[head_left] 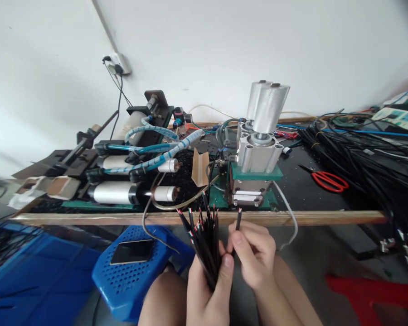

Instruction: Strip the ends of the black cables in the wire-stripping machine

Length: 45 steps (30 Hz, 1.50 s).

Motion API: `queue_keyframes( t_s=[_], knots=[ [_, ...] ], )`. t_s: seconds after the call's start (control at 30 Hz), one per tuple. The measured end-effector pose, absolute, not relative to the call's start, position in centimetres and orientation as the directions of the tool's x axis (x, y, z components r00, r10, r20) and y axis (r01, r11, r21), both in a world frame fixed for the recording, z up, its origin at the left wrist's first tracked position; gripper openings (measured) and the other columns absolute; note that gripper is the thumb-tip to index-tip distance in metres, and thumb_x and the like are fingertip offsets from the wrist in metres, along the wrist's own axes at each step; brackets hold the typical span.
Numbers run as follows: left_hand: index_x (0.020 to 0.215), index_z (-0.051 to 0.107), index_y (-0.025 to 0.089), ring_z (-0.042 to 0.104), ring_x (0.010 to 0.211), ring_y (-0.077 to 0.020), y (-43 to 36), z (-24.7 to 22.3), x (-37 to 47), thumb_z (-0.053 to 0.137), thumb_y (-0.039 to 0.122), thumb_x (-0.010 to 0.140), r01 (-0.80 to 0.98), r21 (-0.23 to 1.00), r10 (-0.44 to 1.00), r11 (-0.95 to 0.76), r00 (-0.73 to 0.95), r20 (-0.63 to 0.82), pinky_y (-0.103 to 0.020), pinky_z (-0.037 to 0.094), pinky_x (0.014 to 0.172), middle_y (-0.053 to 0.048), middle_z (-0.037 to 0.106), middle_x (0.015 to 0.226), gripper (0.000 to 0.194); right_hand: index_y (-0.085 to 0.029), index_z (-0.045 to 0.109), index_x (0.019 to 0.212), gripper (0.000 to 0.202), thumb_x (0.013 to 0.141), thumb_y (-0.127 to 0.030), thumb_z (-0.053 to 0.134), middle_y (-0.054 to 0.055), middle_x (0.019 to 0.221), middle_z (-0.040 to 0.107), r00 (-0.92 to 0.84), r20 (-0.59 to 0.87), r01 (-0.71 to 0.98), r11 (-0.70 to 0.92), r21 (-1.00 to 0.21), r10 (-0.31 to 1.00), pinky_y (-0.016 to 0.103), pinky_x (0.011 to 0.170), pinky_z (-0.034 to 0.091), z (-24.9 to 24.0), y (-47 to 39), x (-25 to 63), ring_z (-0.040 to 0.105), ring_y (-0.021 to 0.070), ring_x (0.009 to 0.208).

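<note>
My left hand (pixel 211 280) is wrapped round a bundle of black cables (pixel 206 244), whose stripped ends fan upward and show red, green and white wires. Close beside it on the right, my right hand (pixel 253 253) pinches one black cable (pixel 238 219) between thumb and fingers, with its tip pointing up. The fingertips of both hands nearly meet. Just beyond them, on the bench, stands a press (pixel 258 156) with two silver cylinders on a green base.
On the bench (pixel 292 218) lie red-handled scissors (pixel 329 181), a heap of black cables (pixel 340 158), pneumatic cylinders (pixel 112 192) with blue hoses and a folded cardboard piece (pixel 200 168). A blue stool (pixel 122 280) holds a phone (pixel 132 251).
</note>
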<state>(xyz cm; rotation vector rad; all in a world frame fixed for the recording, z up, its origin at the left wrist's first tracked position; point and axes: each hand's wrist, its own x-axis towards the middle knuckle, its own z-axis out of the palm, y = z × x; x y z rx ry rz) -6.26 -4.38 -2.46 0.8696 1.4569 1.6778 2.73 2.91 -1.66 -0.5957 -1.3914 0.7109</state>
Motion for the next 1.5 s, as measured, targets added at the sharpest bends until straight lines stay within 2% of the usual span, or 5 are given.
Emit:
queue_keyframes(
  t_s=[0.27,0.53,0.77,1.0,1.5],
  knots=[
    [0.107,0.085,0.019,0.082,0.111,-0.0318,-5.3,-3.2,-8.9,0.086,0.052,0.091,-0.025,0.997,0.932,-0.069,-0.358,0.056,-0.036,0.065,0.102,-0.012,0.086,0.109,0.036,-0.020,0.062,0.065,0.046,0.111,-0.026,0.056,-0.001,0.058,0.057,0.007,0.693,-0.104,0.690,-0.717,0.721,0.026,0.051,0.034,-1.4,2.5,2.1,0.050,0.0114,0.051],
    [0.096,0.083,0.019,0.084,0.093,-0.0244,-5.0,-2.0,-8.9,0.088,0.052,0.088,0.012,0.990,0.893,-0.141,-0.431,0.132,-0.024,0.067,0.085,-0.009,0.086,0.094,0.034,-0.019,0.058,0.062,0.055,0.113,-0.039,0.056,-0.002,0.056,0.053,-0.039,0.647,-0.137,0.638,-0.758,0.761,0.027,0.052,0.032,-1.7,2.3,2.0,0.049,0.0111,0.050],
    [0.098,0.084,0.019,0.084,0.098,-0.0277,-4.8,-1.9,-8.4,0.082,0.053,0.094,-0.012,0.992,0.922,-0.129,-0.369,0.115,-0.031,0.068,0.091,-0.011,0.086,0.099,0.034,-0.020,0.050,0.060,0.061,0.115,-0.048,0.052,-0.002,0.055,0.048,-0.032,0.445,-0.216,0.429,-0.877,0.895,0.028,0.052,0.032,-3.0,1.9,1.1,0.046,0.0125,0.051],
    [0.120,0.083,0.021,0.080,0.121,-0.0336,-3.9,-2.7,-6.4,0.079,0.053,0.098,-0.142,0.989,0.948,-0.043,-0.319,-0.005,-0.042,0.065,0.106,-0.013,0.085,0.122,0.040,-0.021,0.047,0.059,0.062,0.104,-0.057,0.069,-0.002,0.059,0.045,0.116,0.121,-0.406,0.158,-0.900,0.986,0.028,0.054,0.028,-1.9,1.7,1.0,0.037,0.0129,0.057],
    [0.117,0.087,0.026,0.082,0.117,-0.0316,-1.4,-2.4,-3.3,0.081,0.058,0.095,-0.188,0.982,0.951,-0.009,-0.305,-0.050,-0.037,0.068,0.100,-0.009,0.087,0.119,0.039,-0.022,0.048,0.052,0.063,0.093,-0.058,0.078,-0.003,0.049,0.047,0.223,0.012,-0.473,0.119,-0.873,0.975,0.026,0.047,0.034,-1.3,4.4,2.9,0.040,0.0111,0.047]
  ],
)
